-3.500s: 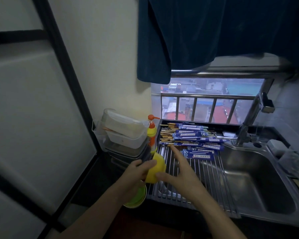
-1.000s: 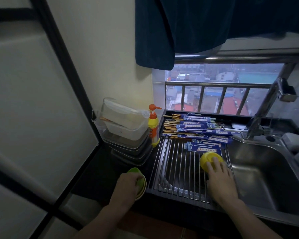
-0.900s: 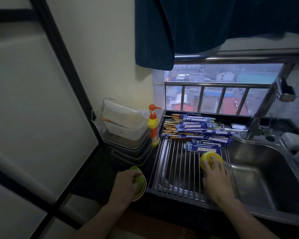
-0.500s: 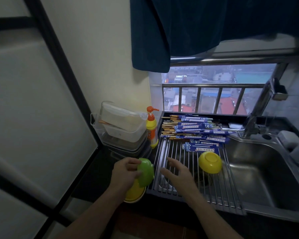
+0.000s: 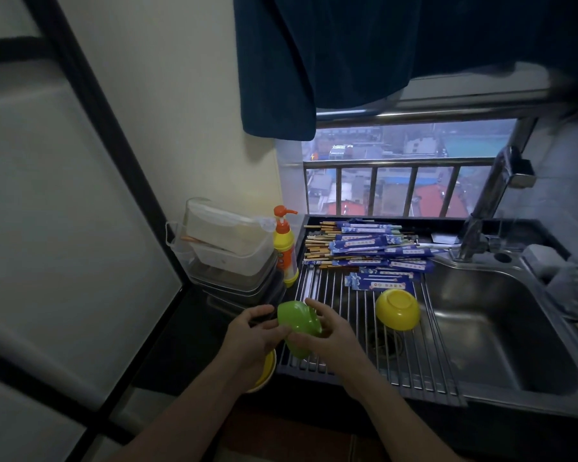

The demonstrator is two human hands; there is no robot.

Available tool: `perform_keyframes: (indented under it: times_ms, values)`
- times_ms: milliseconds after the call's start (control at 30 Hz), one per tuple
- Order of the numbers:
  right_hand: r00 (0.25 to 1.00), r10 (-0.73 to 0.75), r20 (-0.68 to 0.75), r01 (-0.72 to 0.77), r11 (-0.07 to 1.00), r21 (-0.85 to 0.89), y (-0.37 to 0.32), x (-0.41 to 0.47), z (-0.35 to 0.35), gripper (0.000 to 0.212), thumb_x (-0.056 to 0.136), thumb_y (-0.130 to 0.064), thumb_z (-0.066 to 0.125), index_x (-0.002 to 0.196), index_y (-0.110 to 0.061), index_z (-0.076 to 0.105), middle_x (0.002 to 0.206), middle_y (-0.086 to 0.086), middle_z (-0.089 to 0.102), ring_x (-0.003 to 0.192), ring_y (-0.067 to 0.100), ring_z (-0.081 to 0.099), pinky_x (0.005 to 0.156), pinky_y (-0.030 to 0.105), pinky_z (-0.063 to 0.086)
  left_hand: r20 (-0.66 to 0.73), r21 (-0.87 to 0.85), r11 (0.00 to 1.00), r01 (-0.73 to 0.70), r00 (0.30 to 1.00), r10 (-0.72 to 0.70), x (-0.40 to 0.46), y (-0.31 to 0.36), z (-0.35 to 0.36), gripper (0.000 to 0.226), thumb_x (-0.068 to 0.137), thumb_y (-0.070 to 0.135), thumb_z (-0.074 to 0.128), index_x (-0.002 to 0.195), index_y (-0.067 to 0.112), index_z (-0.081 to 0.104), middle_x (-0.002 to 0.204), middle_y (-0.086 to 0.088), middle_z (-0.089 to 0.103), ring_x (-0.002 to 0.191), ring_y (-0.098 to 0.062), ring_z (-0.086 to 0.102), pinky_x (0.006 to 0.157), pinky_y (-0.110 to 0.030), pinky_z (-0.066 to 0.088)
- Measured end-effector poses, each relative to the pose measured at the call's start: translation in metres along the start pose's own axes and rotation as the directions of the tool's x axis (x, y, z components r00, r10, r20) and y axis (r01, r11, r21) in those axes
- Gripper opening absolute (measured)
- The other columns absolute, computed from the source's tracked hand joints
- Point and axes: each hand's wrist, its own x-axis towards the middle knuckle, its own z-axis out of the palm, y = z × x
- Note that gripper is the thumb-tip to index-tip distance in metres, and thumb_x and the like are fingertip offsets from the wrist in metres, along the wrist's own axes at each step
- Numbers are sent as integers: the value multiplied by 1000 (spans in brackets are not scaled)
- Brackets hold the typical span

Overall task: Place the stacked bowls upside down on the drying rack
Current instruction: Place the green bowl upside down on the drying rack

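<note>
Nearest, our left hand and right hand both clasp a green bowl above the drying rack; farther on it, a yellow bowl sits upside down, then blue chopstick packets, print unreadable, and the window.

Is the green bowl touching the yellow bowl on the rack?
Apart. The head view shows the green bowl held in both hands, with bare rack bars between it and the yellow bowl.

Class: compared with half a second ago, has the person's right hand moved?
Yes. The right hand has moved left across the drying rack, away from the yellow bowl, joining the left hand on the green bowl.
</note>
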Motion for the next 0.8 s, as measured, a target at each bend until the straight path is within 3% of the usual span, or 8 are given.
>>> perform_keyframes:
  times_ms: [100, 200, 300, 367, 500, 600, 700, 800]
  values:
    - [1000, -4, -20, 5, 1000, 20, 1, -1, -5, 75, 71, -24, 85, 137, -31, 49, 127, 7, 51, 104, 19, 61, 65, 24, 59, 20, 48, 998, -28, 999, 27, -1, -4, 0, 51, 75, -9, 72, 118, 10, 51, 106, -21, 69, 100, -30, 67, 85, -38, 55]
    - [995, -10, -96, 7, 1000, -28, 3, 1, -13, 76, 69, -25, 86, 136, -30, 50, 126, 4, 49, 104, 20, 58, 63, 26, 60, 31, 313, 941, -127, 992, 124, 0, -12, -4, 54, 73, 4, 79, 119, 15, 53, 106, -12, 71, 102, -22, 67, 90, -36, 52]
    - [981, -27, -191, -2, 989, -148, 11, 6, -25, 80, 65, -27, 88, 135, -30, 50, 129, 5, 47, 109, 25, 54, 80, 43, 61, 64, 615, 754, -231, 968, 244, 0, -22, -11, 47, 73, 10, 80, 115, 18, 60, 106, -3, 69, 100, -17, 66, 87, -33, 52]
    - [970, -44, -239, -19, 967, -255, 17, 10, -33, 81, 65, -27, 88, 137, -26, 49, 131, 6, 47, 112, 26, 52, 88, 46, 56, 113, 762, 583, -281, 945, 308, 1, -28, -17, 42, 74, 13, 80, 111, 19, 63, 109, 4, 66, 102, -12, 62, 90, -29, 49]
    - [948, -98, -303, -61, 878, -475, 29, 15, -45, 87, 63, -32, 88, 139, -23, 47, 133, 8, 52, 116, 28, 50, 96, 49, 48, 210, 893, 320, -317, 921, 328, 0, -39, -29, 37, 78, 12, 73, 112, 23, 63, 116, 7, 61, 110, -11, 56, 98, -30, 45]
    - [942, -183, -280, -68, 716, -695, 35, 19, -52, 86, 64, -33, 86, 139, -25, 45, 134, 5, 53, 119, 26, 49, 100, 47, 42, 279, 934, 165, -316, 936, 212, 6, -51, -38, 41, 84, 7, 61, 121, 24, 61, 130, 0, 58, 120, -16, 53, 105, -34, 42]
    - [948, -205, -243, -88, 564, -821, 40, 22, -58, 87, 66, -34, 85, 142, -24, 43, 140, 10, 48, 124, 29, 47, 102, 45, 39, 303, 942, 119, -313, 948, 98, 4, -56, -42, 47, 90, 3, 52, 132, 24, 56, 138, -3, 53, 124, -19, 52, 101, -26, 42]
    - [958, -166, -235, -124, 499, -858, 44, 25, -59, 92, 67, -32, 85, 146, -26, 39, 147, 13, 38, 127, 32, 45, 105, 46, 41, 340, 917, 199, -346, 938, 61, -3, -56, -40, 43, 96, 2, 43, 131, 25, 54, 120, 9, 54, 100, 2, 55, 75, 3, 39]
